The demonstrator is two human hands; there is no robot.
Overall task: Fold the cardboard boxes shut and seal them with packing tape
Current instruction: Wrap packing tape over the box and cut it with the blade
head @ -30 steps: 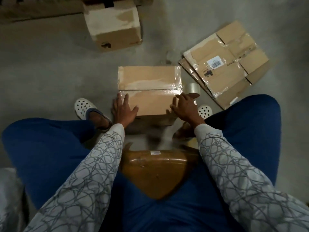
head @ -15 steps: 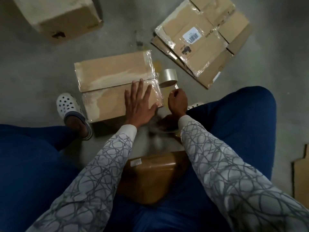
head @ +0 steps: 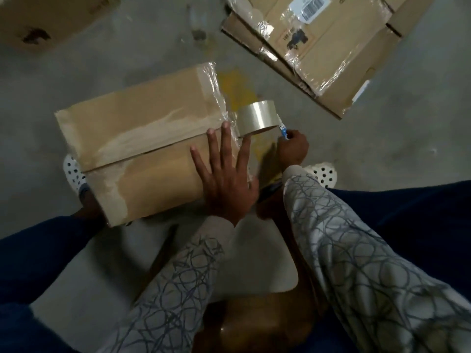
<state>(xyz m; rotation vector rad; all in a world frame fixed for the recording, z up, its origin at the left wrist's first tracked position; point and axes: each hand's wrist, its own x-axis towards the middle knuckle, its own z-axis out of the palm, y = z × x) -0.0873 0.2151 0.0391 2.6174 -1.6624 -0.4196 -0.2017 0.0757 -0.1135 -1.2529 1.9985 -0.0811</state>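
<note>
Concrete floor (head: 76, 80), taped box (head: 142, 138), flattened cartons (head: 331, 59)

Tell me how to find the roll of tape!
Look at the closed box on the floor under the left hand. At its right end stands the tape roll. It is the only round, shiny, see-through thing there.

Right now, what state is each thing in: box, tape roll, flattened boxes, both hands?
Cardboard box: flaps folded shut, seam taped.
Tape roll: at the box's right end.
Flattened cartons: lying flat, unfolded.
Left hand: open, pressed flat on the box.
Right hand: closed on a small blue-and-white item beside the roll.
</note>
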